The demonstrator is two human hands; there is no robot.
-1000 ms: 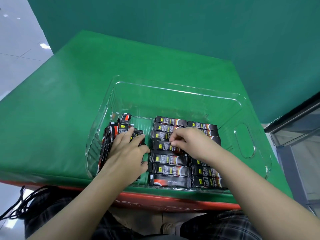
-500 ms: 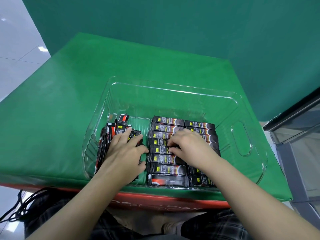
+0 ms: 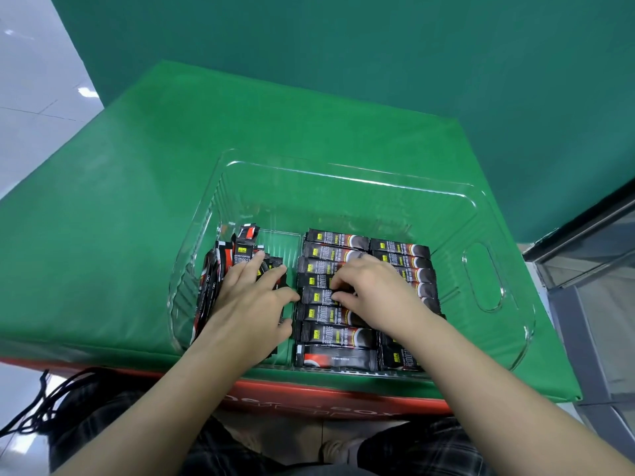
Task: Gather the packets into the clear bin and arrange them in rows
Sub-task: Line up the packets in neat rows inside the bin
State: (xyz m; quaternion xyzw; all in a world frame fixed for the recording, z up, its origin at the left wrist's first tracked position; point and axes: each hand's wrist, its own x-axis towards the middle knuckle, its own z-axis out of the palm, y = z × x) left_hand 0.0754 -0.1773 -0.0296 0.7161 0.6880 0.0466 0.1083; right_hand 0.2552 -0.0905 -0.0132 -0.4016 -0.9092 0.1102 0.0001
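A clear plastic bin (image 3: 347,182) sits on the green-covered table. Inside it, black coffee stick packets lie flat in two neat columns (image 3: 335,338), stacked row behind row. At the bin's left side stands a loose bunch of packets (image 3: 242,252), some on edge against the wall. My left hand (image 3: 252,304) lies flat on that bunch with straight fingers. My right hand (image 3: 374,293) is over the middle rows, its curled fingertips pinching a packet (image 3: 316,296) in the left column. The right column is partly hidden by my right wrist.
The bin's far half and right end, near the handle cutout (image 3: 482,274), hold no packets. The green table cover (image 3: 137,187) ends at a red box front (image 3: 309,398) near my lap. A black cord (image 3: 41,403) hangs at lower left; a glass-and-metal frame (image 3: 591,269) stands at right.
My right hand has slid slightly nearer along the left column, from one row to the row in front. The left hand has stayed on the loose bunch.
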